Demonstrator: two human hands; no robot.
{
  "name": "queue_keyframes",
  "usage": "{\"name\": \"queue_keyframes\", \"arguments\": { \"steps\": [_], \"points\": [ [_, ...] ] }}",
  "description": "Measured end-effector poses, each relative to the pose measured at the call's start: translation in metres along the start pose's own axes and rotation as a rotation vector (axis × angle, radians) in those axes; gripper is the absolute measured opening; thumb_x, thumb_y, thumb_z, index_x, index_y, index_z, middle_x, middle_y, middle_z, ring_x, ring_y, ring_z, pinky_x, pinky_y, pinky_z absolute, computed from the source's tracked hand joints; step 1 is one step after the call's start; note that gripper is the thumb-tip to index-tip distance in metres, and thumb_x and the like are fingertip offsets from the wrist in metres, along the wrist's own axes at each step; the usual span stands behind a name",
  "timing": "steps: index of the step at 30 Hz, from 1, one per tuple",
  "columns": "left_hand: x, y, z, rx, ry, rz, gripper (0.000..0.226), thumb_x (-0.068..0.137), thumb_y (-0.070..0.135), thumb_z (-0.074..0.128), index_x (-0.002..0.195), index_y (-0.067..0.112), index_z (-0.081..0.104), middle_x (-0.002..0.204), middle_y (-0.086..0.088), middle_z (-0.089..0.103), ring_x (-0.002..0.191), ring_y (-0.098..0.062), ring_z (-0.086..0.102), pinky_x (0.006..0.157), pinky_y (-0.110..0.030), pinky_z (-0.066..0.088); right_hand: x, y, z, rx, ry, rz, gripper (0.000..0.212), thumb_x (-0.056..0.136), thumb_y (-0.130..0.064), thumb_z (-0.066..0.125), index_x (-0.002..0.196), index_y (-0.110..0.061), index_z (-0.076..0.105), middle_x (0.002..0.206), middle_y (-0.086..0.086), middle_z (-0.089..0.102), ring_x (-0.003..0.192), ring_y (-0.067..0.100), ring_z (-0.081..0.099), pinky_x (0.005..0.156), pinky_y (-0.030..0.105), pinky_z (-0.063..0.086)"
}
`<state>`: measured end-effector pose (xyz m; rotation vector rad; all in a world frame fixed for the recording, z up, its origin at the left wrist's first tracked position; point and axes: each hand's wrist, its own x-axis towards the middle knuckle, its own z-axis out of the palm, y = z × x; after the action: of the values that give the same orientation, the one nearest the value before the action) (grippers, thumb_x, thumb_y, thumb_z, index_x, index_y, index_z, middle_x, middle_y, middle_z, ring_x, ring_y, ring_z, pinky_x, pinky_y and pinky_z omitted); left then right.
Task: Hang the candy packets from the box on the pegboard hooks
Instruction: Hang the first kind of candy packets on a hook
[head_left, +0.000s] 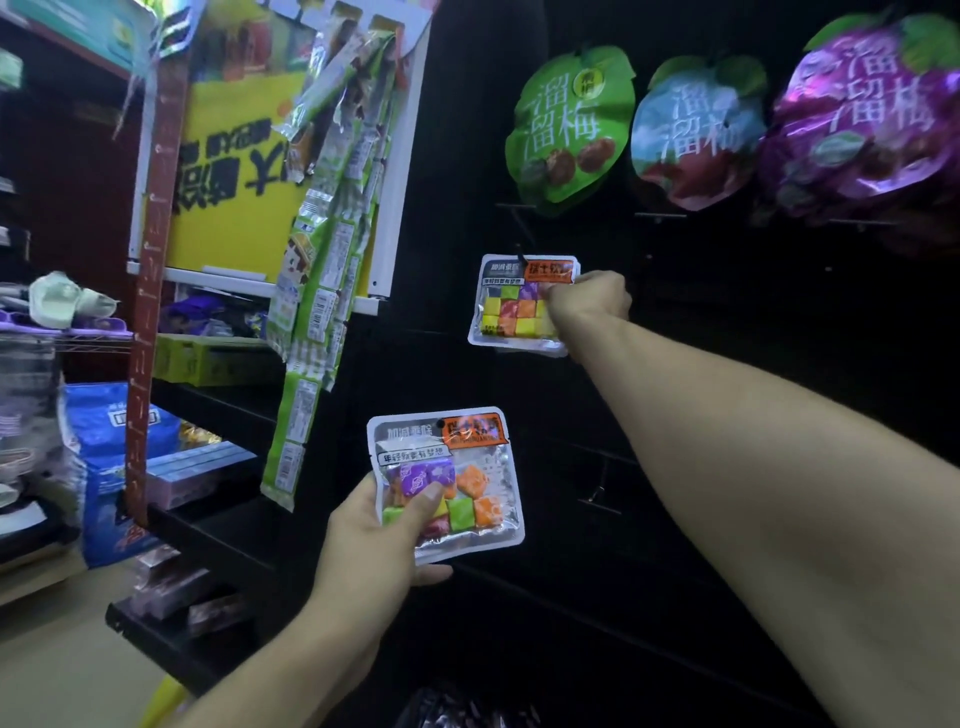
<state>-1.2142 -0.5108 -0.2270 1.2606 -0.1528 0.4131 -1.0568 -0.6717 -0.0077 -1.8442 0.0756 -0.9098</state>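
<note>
In front of me is a dark wall panel (727, 364); at my left, black shelves (208, 530) and pale floor (62, 665).

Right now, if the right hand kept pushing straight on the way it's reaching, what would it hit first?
Probably the black pegboard right behind the candy packet it pinches. The right hand is already at the packet's edge on the hook; depth is hard to judge.
</note>
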Motion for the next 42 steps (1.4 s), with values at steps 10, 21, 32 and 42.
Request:
{"name": "queue_keyframes", "arguments": {
  "steps": [10,21,32,42],
  "points": [
    [-0.008,0.007,0.007,0.035,-0.016,-0.027,0.014,0.103,0.02,0.066,0.115,0.025,0.071,0.1,0.004,0.083,0.09,-0.018,0.081,0.059,-0.029,0.062,-0.018,0.024,-0.027,-0.172,-0.108,-0.071,0.029,0.092,-0.033,0.078,0.108,-0.024,0.055,0.11,-0.001,0.067,0.093,0.024,0.072,0.083,0.047,0.063],
    [0.009,0.041,0.056,-0.028,0.075,-0.009,0.019,0.101,0.024,0.072,0.118,0.02,0.063,0.108,-0.001,0.08,0.082,-0.015,0.081,0.053,-0.026,0.059,-0.086,0.01,-0.093,-0.143,-0.886,-0.195,0.032,0.101,-0.045,0.065,0.112,-0.015,0.069,0.096,0.002,0.08,0.082,0.016,0.078,0.071,0.038,0.067],
    [0.056,0.053,0.059,0.167,0.143,0.195,0.073,0.087,0.019,0.087,0.148,0.032,0.048,0.114,0.009,0.072,0.101,-0.015,0.074,0.085,-0.04,0.064,-0.052,-0.008,-0.064,-0.007,-0.545,-0.207,0.009,0.102,-0.018,0.069,0.109,-0.013,0.065,0.102,0.01,0.078,0.086,0.024,0.079,0.069,0.039,0.066],
    [0.121,0.085,0.064,0.856,0.101,0.443,0.073,0.099,0.036,0.071,0.163,0.036,0.036,0.155,0.011,0.044,0.134,-0.021,0.055,0.103,-0.036,0.044,0.004,-0.019,-0.023,0.067,-0.315,-0.267,0.022,0.097,-0.016,0.074,0.114,-0.027,0.066,0.118,0.008,0.07,0.095,0.027,0.075,0.084,0.049,0.064]
  ]
}}
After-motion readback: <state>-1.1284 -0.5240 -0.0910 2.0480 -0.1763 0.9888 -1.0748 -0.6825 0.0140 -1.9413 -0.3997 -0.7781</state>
